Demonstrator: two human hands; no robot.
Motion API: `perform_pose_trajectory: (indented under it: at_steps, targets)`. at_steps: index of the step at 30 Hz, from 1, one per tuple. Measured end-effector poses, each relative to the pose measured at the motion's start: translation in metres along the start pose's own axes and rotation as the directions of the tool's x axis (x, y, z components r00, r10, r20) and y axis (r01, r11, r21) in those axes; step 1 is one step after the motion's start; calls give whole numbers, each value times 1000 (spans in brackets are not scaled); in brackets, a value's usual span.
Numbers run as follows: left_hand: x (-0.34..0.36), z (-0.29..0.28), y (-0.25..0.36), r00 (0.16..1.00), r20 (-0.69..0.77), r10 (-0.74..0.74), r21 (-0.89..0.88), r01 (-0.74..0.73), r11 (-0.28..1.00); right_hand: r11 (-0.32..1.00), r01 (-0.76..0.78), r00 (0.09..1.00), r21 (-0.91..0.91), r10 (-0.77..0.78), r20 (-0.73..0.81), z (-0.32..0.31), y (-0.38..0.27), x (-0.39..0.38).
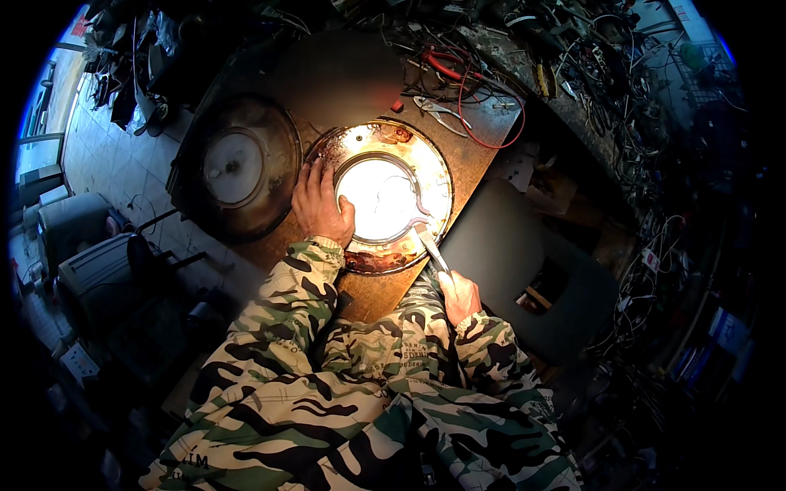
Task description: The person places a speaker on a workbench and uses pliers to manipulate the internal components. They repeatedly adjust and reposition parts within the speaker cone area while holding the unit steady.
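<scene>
A round, stained metal disc (438,168) lies on the brown work board in front of me, its ringed centre glaring white under strong light. My left hand (319,204) rests open on the disc's left side, fingers spread and pointing away from me. In my right hand (460,296) is a slim, silvery hand tool (434,250), whose exact kind I cannot make out. Its far end meets the disc's lower right rim, beside a short curved wire (422,208). A second, darker round disc (277,147) sits to the left, with a pale circle at its middle.
Silver pliers (442,113) and red-handled pliers (442,65) lie beyond the disc, near a red cable (517,135). A dark stool-like seat (508,237) with a rectangular opening stands at right. Tangled wires (573,82) heap up behind. Appliances (98,262) stand on the left floor.
</scene>
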State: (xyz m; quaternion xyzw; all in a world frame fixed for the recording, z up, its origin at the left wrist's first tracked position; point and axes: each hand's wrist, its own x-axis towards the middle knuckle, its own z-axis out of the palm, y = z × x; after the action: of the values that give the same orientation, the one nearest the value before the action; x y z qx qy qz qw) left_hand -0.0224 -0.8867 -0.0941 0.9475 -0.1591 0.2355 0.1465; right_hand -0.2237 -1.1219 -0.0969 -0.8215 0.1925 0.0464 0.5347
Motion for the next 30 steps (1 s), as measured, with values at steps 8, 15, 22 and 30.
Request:
perform_pose_trajectory:
  at_steps: [8, 15, 22, 30]
  targets:
    - [1, -3, 2, 1000, -11, 4, -14, -4, 1000, 1000, 14, 1000, -9, -14, -9, 0, -1, -1]
    - [1, -3, 0, 1000, -7, 10, -15, -10, 1000, 997, 21, 999, -72, -20, 25, -15, -22, -2]
    - [1, -6, -2, 1000, -4, 7, -20, -7, 1000, 994, 20, 993, -111, -7, 117, -25, -14, 6]
    - [2, -9, -1, 1000, -2, -4, -18, 4, 1000, 962, -51, 992, -269, 79, 95, -31, -31, 11]
